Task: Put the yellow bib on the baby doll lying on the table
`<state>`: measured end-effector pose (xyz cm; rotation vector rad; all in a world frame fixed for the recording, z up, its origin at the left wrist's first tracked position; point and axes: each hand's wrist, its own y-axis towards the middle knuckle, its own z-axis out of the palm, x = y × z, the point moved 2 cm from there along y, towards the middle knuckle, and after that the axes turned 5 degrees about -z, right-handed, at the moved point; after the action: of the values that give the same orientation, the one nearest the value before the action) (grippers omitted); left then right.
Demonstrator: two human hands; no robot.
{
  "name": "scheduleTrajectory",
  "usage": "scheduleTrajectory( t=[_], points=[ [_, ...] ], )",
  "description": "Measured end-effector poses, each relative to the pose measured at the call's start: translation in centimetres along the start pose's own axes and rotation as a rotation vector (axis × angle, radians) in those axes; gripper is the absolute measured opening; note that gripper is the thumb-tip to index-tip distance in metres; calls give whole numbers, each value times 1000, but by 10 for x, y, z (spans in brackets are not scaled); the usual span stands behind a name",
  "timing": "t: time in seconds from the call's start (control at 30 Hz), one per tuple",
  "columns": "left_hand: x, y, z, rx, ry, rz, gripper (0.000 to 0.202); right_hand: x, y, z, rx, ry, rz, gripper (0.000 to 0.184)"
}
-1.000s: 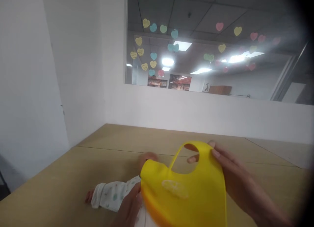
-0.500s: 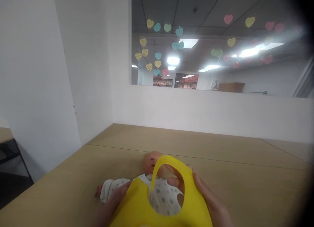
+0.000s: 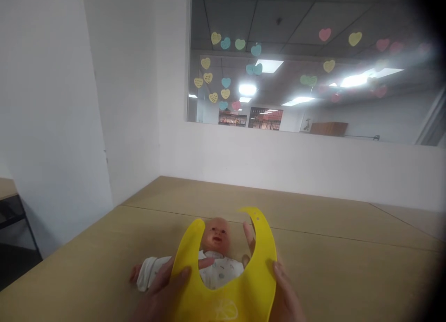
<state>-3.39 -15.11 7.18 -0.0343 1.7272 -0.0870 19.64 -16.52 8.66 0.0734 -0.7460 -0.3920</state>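
Note:
A yellow bib (image 3: 240, 289) with a pale fruit-slice print spreads between my two hands, its neck straps apart at the top. My left hand (image 3: 165, 285) grips its left side, thumb in front and a finger showing through the neck opening. On the right edge, my right hand (image 3: 285, 287) pinches the bib, with fingers behind it. Beyond the bib a baby doll (image 3: 216, 238) lies face up on the table in a white patterned outfit. The doll's head and chest show through the neck opening; its lower body is hidden behind the bib.
The wooden table (image 3: 334, 266) has seams between its panels and meets a white wall (image 3: 296, 166) at the back. Above is a window (image 3: 278, 89) with several heart-shaped notes. Another table (image 3: 9, 189) stands at the far left.
The bib's neck straps have come apart, the right one now pointing up. The bib has turned more face-on, its print now visible. The doll's face is uncovered.

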Motion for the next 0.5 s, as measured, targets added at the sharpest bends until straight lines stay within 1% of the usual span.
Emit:
scheduleTrajectory(
  t=[0.07, 0.13, 0.2, 0.27, 0.37, 0.43, 0.5],
  points=[
    [-3, 5, 3, 45, -75, -52, 55, 2, 5, 3, -46, -14, 14, 60],
    [-6, 8, 4, 80, -134, -77, 55, 7, 11, 5, -95, -17, -1, 59],
    [-10, 8, 4, 116, -180, -98, 56, 12, 17, 6, -95, -36, 13, 48],
    [-16, 6, 3, 121, -171, -107, 58, 17, 20, 8, -47, -89, 47, 35],
    [-26, -1, -2, 70, -74, -67, 61, 25, 20, 15, -11, -117, 25, 29],
    [-32, -4, -8, 7, -6, -27, 61, 29, 20, 20, -13, -62, -28, 28],
    [-35, -1, -14, -63, 41, -6, 59, 28, 21, 24, -24, 19, -61, 28]
  ],
)
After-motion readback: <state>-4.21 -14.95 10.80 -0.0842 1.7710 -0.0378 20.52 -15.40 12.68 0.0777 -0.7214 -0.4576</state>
